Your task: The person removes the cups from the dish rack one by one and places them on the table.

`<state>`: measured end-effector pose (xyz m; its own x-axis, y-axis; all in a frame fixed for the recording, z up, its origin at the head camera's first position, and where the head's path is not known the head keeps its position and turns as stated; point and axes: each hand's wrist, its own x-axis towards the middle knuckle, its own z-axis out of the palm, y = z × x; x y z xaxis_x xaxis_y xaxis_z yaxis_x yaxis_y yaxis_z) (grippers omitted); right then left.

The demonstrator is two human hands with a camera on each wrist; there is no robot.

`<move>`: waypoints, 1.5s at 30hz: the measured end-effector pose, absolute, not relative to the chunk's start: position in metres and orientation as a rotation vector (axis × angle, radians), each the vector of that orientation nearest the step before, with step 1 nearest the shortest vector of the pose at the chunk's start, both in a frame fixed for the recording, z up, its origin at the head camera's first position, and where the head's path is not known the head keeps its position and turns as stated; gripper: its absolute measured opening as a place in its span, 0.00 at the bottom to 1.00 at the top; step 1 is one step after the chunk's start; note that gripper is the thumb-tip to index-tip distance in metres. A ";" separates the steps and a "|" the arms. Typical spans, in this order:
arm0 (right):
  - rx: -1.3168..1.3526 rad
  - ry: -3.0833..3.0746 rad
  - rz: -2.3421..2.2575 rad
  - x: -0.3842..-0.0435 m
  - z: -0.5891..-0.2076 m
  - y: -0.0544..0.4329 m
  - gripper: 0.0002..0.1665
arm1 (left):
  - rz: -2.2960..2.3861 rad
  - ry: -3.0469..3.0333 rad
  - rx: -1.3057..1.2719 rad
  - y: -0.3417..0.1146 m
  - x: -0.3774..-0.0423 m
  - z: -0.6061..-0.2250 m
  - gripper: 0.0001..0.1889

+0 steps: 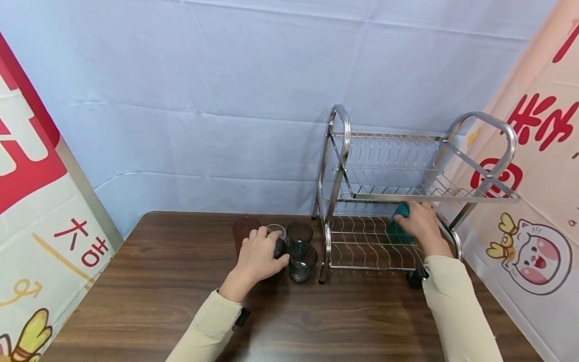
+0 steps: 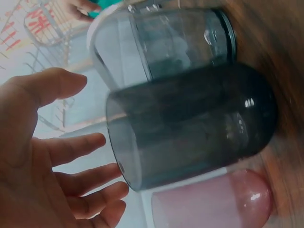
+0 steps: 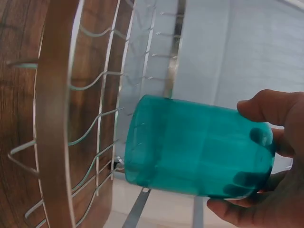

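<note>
My left hand (image 1: 259,254) is spread over a group of cups on the table, fingertips at the rim of a smoky grey cup (image 2: 190,128) with a rounded bottom. In the left wrist view, a clear glass cup (image 2: 185,45) stands on one side of the grey one and a pink cup (image 2: 209,204) on the other. With thumb and fingers curled around one end, my right hand (image 1: 422,226) holds a translucent teal cup (image 3: 199,147) at the lower shelf of a metal dish rack (image 1: 336,201). The cup's other end is close to the shelf wires.
Above the teal cup, the rack's upper shelf (image 1: 434,197) overhangs my right hand. A dark brownish cup (image 1: 299,232) stands behind the glass cup, near the rack's left leg (image 1: 323,274). A pale blue cloth (image 1: 217,125) hangs behind the wooden table (image 1: 181,281).
</note>
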<state>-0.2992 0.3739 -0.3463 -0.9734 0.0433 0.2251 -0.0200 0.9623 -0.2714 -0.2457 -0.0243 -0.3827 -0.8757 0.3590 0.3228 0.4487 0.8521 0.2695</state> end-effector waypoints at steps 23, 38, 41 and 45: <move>-0.016 -2.758 0.469 -0.256 -0.343 0.346 0.33 | -0.480 -2.688 -0.720 0.000 -0.224 -0.388 0.24; 0.002 -2.751 0.485 -0.236 -0.341 0.330 0.32 | -0.479 -2.660 -0.760 0.016 -0.219 -0.395 0.23; 0.007 -2.748 0.495 -0.232 -0.342 0.327 0.32 | -0.469 -2.650 -0.767 0.020 -0.218 -0.395 0.23; 0.028 -2.743 0.494 -0.227 -0.342 0.325 0.32 | -0.463 -2.644 -0.785 0.024 -0.216 -0.395 0.22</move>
<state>-0.2269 0.3247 -0.3423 -0.9378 0.0425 0.3446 -0.0803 0.9390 -0.3344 -0.2162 0.0241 -0.3954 -0.7882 0.4589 0.4099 0.5709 0.7940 0.2089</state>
